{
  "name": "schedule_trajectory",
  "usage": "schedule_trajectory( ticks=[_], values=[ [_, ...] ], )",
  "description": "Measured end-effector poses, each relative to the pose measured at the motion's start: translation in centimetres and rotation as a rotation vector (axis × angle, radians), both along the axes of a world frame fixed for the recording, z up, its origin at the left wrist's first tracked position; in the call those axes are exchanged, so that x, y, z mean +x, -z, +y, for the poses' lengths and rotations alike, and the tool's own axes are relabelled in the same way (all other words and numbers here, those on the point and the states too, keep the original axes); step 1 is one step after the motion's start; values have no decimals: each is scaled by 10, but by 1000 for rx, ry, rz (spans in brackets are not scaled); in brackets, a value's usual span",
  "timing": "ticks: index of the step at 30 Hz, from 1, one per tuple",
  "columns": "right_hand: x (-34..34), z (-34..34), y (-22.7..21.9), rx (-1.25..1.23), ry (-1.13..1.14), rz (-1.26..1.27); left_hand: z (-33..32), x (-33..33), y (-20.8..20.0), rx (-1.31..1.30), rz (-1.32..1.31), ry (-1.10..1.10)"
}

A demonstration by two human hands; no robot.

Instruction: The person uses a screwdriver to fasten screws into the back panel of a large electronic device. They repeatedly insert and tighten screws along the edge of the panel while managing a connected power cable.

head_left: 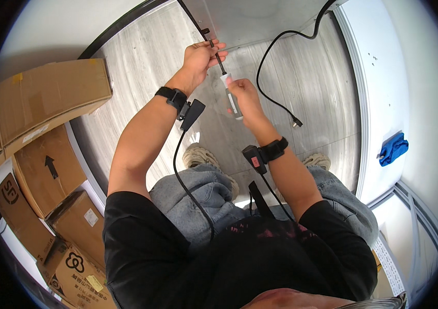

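My right hand (246,100) is closed round the white-and-grey handle of a screwdriver (235,105). Its long dark shaft points up and away toward the lower edge of a grey metal cabinet (260,18). Near the shaft's far end, my left hand (199,61) steadies it between thumb and fingers, with the fingertips stretched past it. A small black fitting (205,31) sits at the cabinet's left edge, just beyond the left hand. Whether the tip meets a screw is too small to tell.
A black power cable (261,77) hangs from the cabinet and ends in a plug (296,122) on the grey wood-look floor (322,92). Cardboard boxes (49,98) are stacked at the left. A blue cloth-like item (394,149) lies on the white surface at the right.
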State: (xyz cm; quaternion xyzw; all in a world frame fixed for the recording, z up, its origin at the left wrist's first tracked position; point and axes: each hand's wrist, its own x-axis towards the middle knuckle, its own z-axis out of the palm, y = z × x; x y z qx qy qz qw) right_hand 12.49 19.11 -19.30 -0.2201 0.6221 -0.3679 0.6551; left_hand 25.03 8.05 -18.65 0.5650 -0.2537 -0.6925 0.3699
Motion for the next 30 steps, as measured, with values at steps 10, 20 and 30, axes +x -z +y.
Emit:
schedule_trajectory(
  ticks=[10,20,30],
  values=[
    [-8,-3,-1,56,-62,-139,5,-5,-3,-1,7,-45],
    [-4,3,18,-109,-120,95,0,-1,2,-9,-33,35],
    [-11,2,4,-103,-101,-113,2,-2,-3,9,27,-13]
  ],
)
